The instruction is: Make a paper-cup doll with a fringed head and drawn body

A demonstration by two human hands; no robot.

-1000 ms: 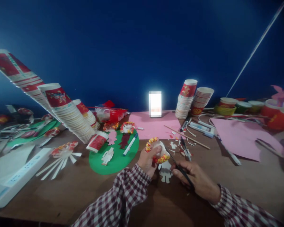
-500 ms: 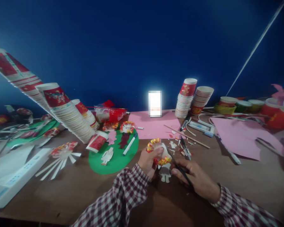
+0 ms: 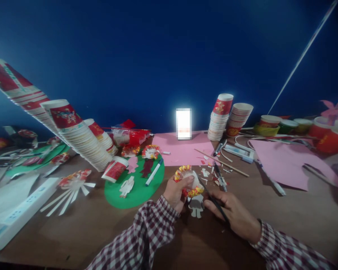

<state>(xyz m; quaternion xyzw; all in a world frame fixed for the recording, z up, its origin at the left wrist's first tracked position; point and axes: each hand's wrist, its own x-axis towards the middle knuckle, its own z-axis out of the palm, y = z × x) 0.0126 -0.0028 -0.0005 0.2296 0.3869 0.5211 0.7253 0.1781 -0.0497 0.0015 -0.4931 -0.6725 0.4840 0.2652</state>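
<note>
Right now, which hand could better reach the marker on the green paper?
Probably the left hand: it's nearer the marker, though holding the frilled piece. The right hand is farther and holds a dark tool.

head-worn view, forward and down

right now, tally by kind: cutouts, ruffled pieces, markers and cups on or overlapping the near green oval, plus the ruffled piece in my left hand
Cut-outs: 3 (pink, maroon, white)
Ruffled pieces: 3 (one and another at the oval, one in your left hand)
Marker: 1
Cup: 1
Total: 8
</note>
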